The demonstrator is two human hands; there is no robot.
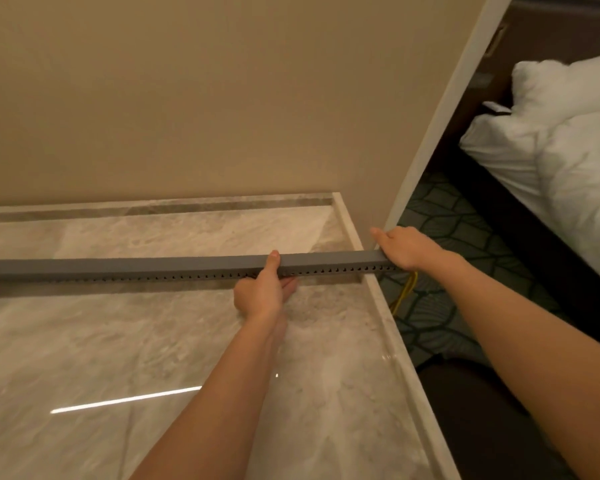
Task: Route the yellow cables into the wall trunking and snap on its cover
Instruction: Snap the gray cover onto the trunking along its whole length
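Holds trunking [153, 266] level over the counter [187, 341], left hand [260, 294] pinching it partway along with thumb on top and fingers [289, 285] beneath, right hand [404, 249] curled over the end where cables [404, 292] hang out; likely light, stiff but whippy lengthwise, so best gripped well apart.
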